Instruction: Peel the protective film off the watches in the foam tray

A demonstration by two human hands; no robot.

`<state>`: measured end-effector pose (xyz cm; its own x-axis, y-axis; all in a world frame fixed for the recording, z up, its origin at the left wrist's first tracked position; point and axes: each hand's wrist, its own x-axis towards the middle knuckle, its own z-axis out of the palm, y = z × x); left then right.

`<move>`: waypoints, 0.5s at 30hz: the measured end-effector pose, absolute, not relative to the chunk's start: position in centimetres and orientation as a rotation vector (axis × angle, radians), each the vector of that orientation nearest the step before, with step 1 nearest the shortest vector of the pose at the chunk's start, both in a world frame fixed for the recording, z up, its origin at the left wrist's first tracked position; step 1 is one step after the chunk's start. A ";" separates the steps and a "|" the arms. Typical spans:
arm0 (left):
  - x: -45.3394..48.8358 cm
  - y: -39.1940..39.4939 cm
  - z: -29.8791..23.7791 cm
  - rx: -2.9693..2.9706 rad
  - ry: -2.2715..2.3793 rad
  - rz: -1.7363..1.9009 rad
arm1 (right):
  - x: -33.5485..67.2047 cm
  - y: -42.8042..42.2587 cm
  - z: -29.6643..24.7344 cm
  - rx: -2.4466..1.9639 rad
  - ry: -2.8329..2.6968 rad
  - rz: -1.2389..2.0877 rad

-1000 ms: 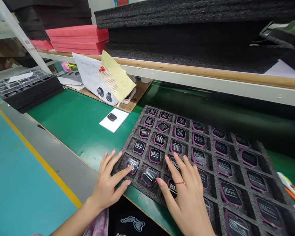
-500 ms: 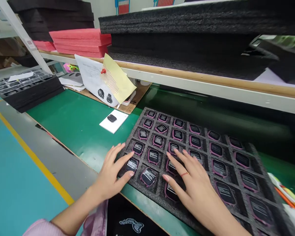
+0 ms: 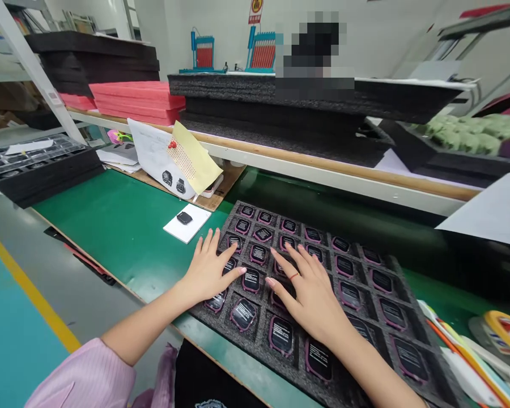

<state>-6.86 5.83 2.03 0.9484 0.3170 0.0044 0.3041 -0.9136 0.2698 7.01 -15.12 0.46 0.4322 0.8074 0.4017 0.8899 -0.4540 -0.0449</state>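
"Which step is it, from your remote seat?"

"Handling the watches (image 3: 281,335), I'd judge; they sit in the foam tray (image 3: 259,346) on the desk (image 3: 119,209). My left hand (image 3: 204,276) and right hand (image 3: 310,297) are spread over it, fingers (image 3: 283,262) loose, gripping nothing."

"And the next move?"

"I think it calls for a light touch, sparing the screens (image 3: 318,362)."

"What can't you make out?"

"Whether my fingers touch anything. My right hand and forearm (image 3: 365,360) hide several watches, the tray's near right corner runs out of frame, and the screen text (image 3: 243,311) is too small to read."
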 end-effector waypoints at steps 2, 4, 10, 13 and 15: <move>-7.0 5.8 1.8 2.827 0.459 0.170 | 7.3 -16.0 0.7 -2.433 -1.479 -0.577; -7.1 5.8 1.8 2.802 0.471 0.252 | 7.6 -16.9 0.6 -2.438 -1.482 -0.645; -7.2 5.8 2.2 2.774 0.462 0.141 | 7.8 -17.8 -0.2 -2.476 -1.521 -0.713; -6.8 5.4 2.6 2.793 0.368 0.099 | 7.7 -17.2 -0.2 -2.490 -1.548 -0.727; -6.4 5.1 2.9 2.825 0.270 0.068 | 7.6 -16.9 -0.1 -2.494 -1.550 -0.740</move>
